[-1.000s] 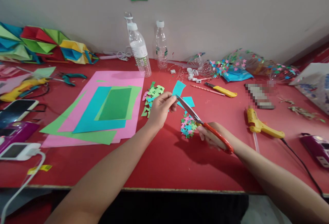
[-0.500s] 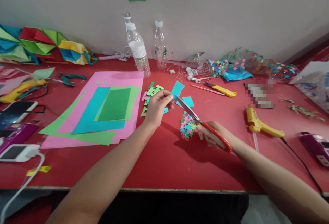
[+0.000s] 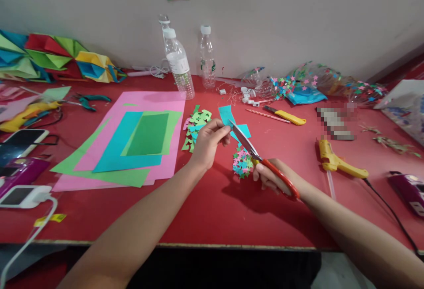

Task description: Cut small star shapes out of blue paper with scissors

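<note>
My left hand [image 3: 212, 141] pinches a small piece of blue paper [image 3: 225, 114] between thumb and fingers. My right hand [image 3: 273, 176] grips red-handled scissors [image 3: 248, 144], their blade tips touching or just beside the paper at my left fingertips. Another blue paper piece [image 3: 244, 130] lies on the table behind the blades. Below the scissors sits a pile of small paper stars [image 3: 243, 165] in pink, green and blue. Green paper offcuts [image 3: 201, 115] with cut-out edges are heaped to the left, partly hidden by my left hand.
Coloured paper sheets [image 3: 129, 165] cover the left of the red table [image 3: 205, 218]. Plastic bottles [image 3: 208, 61] stand by the wall. A yellow cutter knife [image 3: 290, 117], a pink striped stick [image 3: 267, 115] and a yellow glue gun [image 3: 341, 164] lie right. Phones [image 3: 24, 142] and pliers [image 3: 88, 101] are left.
My left hand has shifted slightly right, and the blue paper in it has turned. The scissors stay almost in place, tips still at the left fingertips.
</note>
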Motion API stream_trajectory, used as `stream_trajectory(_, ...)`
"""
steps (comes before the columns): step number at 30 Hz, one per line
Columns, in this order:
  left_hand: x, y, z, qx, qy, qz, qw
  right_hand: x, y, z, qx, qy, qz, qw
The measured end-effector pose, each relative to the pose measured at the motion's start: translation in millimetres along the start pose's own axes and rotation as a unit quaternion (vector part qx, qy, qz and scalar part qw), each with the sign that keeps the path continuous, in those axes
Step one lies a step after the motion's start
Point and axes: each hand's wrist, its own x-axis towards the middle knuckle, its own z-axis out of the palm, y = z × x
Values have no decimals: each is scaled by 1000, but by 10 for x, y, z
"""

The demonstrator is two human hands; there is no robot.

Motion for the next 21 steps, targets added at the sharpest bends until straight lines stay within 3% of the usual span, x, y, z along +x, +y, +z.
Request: stream_trajectory(21,3,-24,1,-20,-3,-21,1000,13,-50,15,-38,40,52,997)
